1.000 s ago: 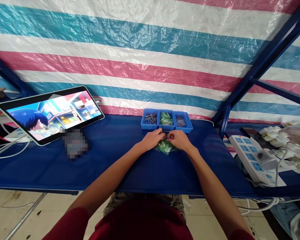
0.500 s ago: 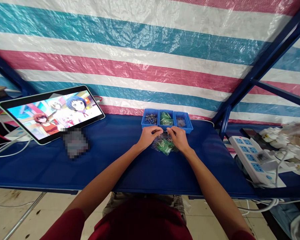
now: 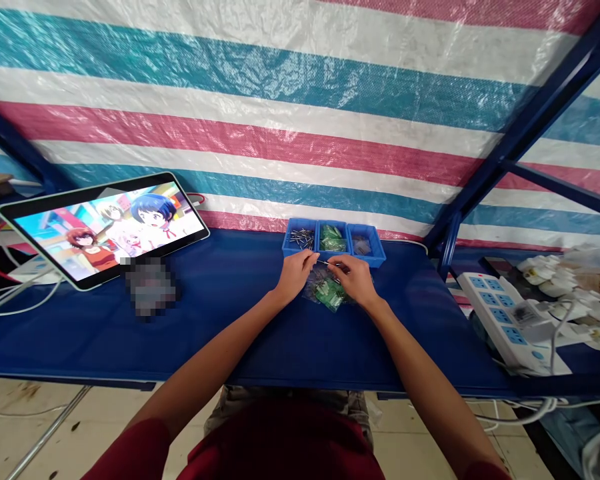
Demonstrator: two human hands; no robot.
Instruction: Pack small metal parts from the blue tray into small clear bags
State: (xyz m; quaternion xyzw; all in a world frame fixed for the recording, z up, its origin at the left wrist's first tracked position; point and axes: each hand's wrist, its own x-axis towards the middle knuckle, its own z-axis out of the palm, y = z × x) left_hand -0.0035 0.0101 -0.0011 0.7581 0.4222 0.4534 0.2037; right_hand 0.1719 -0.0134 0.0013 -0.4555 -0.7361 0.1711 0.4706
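My left hand [image 3: 297, 275] is closed in a pinch just in front of the blue bins. Opposite it, my right hand [image 3: 354, 279] is also pinched, its fingers curled inward. A thin, small rod-like piece [image 3: 323, 262] spans the gap between both sets of fingertips; its exact kind is too small to make out. Below the hands lies a pile of small clear bags with green parts [image 3: 330, 293], partly covered by my right hand. Behind stand three joined blue bins [image 3: 334, 253]: short metal pins [image 3: 303, 238] at left, green packets [image 3: 332, 238] in the middle, clear pieces [image 3: 361, 245] at right.
A tablet [image 3: 110, 227] playing a cartoon leans at the left of the blue table [image 3: 220, 320], with a blurred-out object [image 3: 153, 287] before it. White cables run beside it. At right are a power strip [image 3: 503, 313] and white plugs; a striped sheet hangs behind.
My right hand has turned, its fingers curling further in and moving slightly left. My left hand's fingertips have shifted slightly left and up. The thin piece now tilts between them.
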